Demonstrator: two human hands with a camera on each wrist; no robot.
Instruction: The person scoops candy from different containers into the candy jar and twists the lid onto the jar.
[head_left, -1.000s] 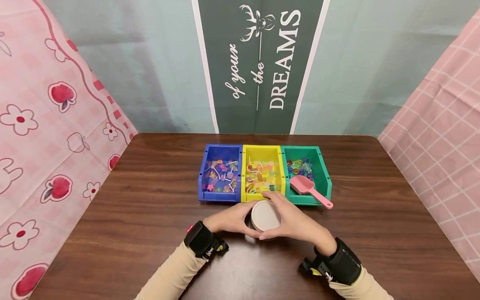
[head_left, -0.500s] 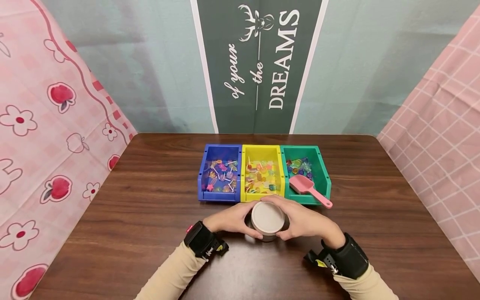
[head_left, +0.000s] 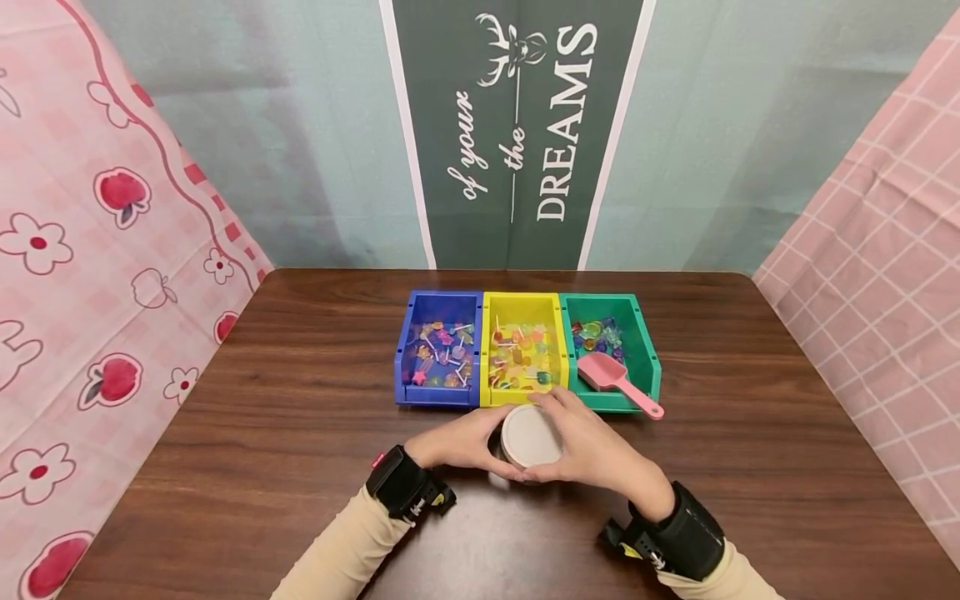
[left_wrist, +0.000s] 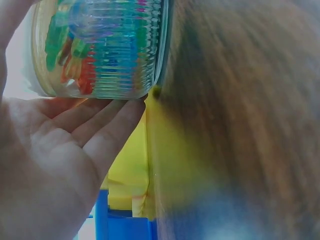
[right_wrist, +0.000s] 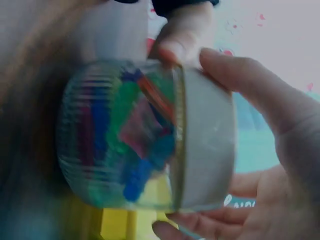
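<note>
A clear ribbed glass jar [right_wrist: 115,135] with colourful small pieces inside stands on the table before the bins. Its off-white screw lid [head_left: 531,435] is on top. My left hand [head_left: 461,437] grips the jar's side, with fingers along the glass [left_wrist: 100,55] in the left wrist view. Around the lid curls my right hand [head_left: 592,442], thumb on the near side and fingers on the far side. The two thumbs nearly meet at the front of the jar.
Blue [head_left: 438,395], yellow [head_left: 522,397] and green [head_left: 637,367] bins stand side by side behind the jar, each holding small candy-like pieces. A pink scoop [head_left: 603,372] lies across the green bin's front, handle outward over the brown table [head_left: 300,383].
Half a second ago my right thumb and wrist had swung out to the right. Now they have turned back in, the thumb close to the left one. My left hand stays put.
</note>
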